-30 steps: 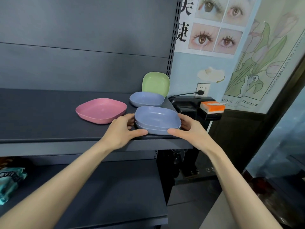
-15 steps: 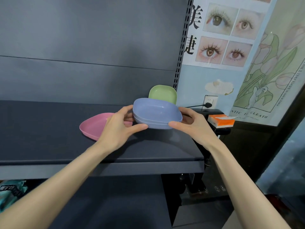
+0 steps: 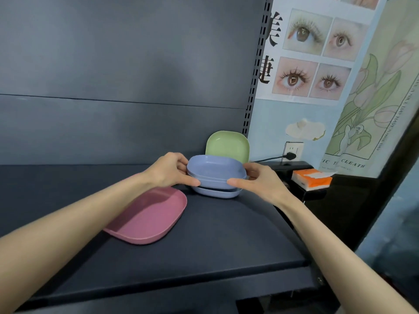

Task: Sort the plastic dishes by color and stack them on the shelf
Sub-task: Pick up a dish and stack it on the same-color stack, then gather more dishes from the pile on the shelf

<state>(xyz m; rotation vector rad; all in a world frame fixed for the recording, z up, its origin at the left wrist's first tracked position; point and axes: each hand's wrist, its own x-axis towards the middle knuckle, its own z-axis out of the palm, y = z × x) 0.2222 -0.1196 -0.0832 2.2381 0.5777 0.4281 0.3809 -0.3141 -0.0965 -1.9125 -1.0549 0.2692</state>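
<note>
Blue dishes farther back, rims up.

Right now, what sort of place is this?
Probably a small shop, maybe a lash salon: dark retail shelf with a slotted upright, an eyelash poster on the wall, an orange tissue pack nearby.

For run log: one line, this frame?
left hand, right hand: hold blue stack; above blue dish; pink dish flat; green dish leaning

Grey back panel, postered wall
</note>
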